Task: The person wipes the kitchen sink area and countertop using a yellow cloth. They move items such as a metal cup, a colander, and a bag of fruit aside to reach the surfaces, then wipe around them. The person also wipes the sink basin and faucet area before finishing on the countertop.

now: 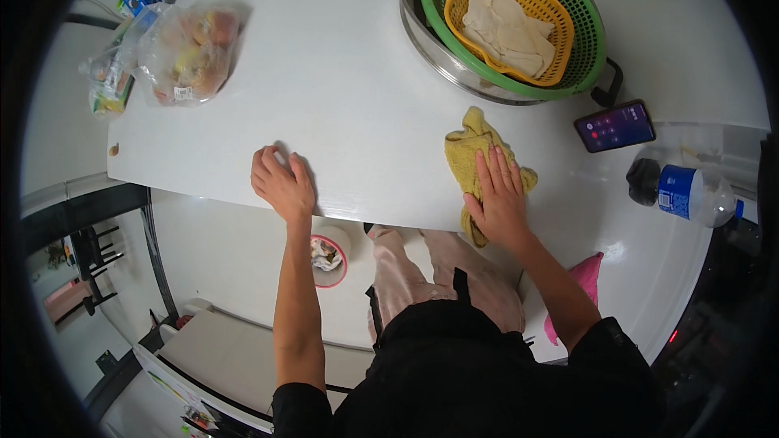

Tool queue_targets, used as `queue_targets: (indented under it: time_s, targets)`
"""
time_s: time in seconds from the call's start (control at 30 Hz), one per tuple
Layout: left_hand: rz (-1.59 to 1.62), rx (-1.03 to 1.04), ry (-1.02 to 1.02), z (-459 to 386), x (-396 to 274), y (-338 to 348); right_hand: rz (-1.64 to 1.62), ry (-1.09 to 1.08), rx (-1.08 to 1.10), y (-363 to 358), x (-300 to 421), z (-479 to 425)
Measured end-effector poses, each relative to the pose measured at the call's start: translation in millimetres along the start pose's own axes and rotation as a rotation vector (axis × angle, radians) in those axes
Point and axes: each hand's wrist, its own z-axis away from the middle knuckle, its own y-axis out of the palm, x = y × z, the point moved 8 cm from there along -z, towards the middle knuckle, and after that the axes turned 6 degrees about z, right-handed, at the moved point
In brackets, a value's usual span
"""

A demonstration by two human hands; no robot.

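Note:
My right hand lies flat, palm down, on a crumpled yellow-green terry cloth on the white tabletop near its front edge. The fingers are stretched out over the cloth and do not grasp it. To the left, my left hand rests on the tabletop with its fingers loosely bent; a small pale patch shows between thumb and forefinger, and I cannot tell whether it is an object. Beyond the cloth stands a steel pot holding a green plastic colander, a yellow basket and a cream cloth.
A smartphone and a plastic bottle lie at the right, with a pink cloth nearer me. Bags of fruit and packages sit at the back left. Below the table edge stands a waste bin.

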Motion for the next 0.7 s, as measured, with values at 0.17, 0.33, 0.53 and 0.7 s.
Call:
queue_targets:
  time_s: [0.17,0.33,0.53,0.7]
  targets:
    - [-0.029,0.030,-0.040,0,5,6,-0.057,-0.056,-0.118,5,24,-52]
    - [-0.017,0.028,-0.036,1,8,5,-0.011,-0.141,-0.255,18,84,-192]
    - [0.006,0.028,-0.009,0,6,2,-0.014,-0.189,-0.224,15,75,-150]
    - [0.015,-0.003,0.000,0,8,1,-0.060,-0.219,-0.016,0,57,3]
